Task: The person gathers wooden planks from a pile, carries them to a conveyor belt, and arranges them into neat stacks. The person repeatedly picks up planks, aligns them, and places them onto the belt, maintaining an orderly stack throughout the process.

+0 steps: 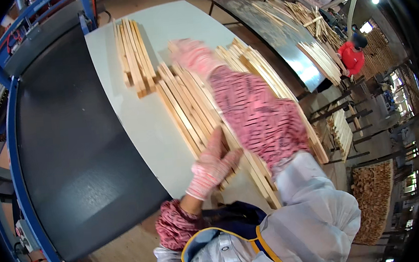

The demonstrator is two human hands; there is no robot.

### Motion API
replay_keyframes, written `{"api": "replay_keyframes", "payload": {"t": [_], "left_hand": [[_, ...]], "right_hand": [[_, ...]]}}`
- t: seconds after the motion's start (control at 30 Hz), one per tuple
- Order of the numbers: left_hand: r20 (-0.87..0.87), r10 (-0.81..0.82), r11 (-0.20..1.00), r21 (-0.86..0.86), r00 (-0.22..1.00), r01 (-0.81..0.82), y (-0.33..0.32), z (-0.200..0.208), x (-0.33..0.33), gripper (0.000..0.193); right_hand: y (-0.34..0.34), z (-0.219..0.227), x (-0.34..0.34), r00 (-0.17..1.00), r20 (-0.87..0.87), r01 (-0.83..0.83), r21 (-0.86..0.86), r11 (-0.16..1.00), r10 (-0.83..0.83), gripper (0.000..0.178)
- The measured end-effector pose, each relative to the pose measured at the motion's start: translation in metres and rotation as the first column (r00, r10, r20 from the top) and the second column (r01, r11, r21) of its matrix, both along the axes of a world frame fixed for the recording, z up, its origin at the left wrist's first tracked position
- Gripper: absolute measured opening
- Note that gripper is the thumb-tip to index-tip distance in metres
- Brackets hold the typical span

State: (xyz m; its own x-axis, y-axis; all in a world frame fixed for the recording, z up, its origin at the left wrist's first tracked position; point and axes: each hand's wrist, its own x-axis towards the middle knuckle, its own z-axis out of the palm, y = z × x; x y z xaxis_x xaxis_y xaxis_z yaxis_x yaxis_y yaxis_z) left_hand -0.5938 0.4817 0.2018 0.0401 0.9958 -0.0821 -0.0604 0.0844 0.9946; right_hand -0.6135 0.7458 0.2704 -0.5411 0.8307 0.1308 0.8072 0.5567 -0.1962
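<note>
Several long, pale wooden strips (187, 103) lie side by side on a light grey tabletop (140, 121) in front of me. My left hand (211, 169), in a pink and white knit glove, rests at their near part with thumb and forefinger spread. Stretched across the strips, my right arm wears a pink patterned sleeve cover (259, 110). Above the strips' far ends is my right hand (194, 56), gloved alike and smeared by motion; its grip cannot be made out. A smaller bundle of strips (135, 58) lies at the far left, and more strips (274, 81) lie right of my arm.
A black conveyor belt (77, 141) in a blue frame (17, 161) runs along the left. Beyond the table, a dark metal table (266, 33) bears more wood. A person in red (351, 58) stands there. Stacked wood (372, 199) stands at the right.
</note>
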Motion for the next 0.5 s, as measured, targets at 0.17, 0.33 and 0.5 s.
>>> {"api": "replay_keyframes", "payload": {"t": [0.17, 0.33, 0.5], "left_hand": [[-0.197, 0.054, 0.997, 0.068, 0.979, -0.041, 0.006, -0.03, -0.007, 0.082], [-0.107, 0.169, 0.985, 0.004, 0.98, -0.17, 0.008, -0.047, -0.035, 0.08], [-0.68, 0.394, 0.891, 0.116, 0.619, -0.44, -0.001, -0.005, -0.042, 0.065]], "right_hand": [[-0.016, 0.011, 0.206, 0.86, 0.338, 0.419, -0.043, 0.907, -0.382, 0.073], [-0.049, -0.031, 0.292, 0.869, 0.41, 0.381, -0.196, 0.904, -0.278, 0.099], [-0.068, -0.033, 0.257, 0.905, 0.326, 0.354, -0.214, 0.911, -0.275, 0.093]]}}
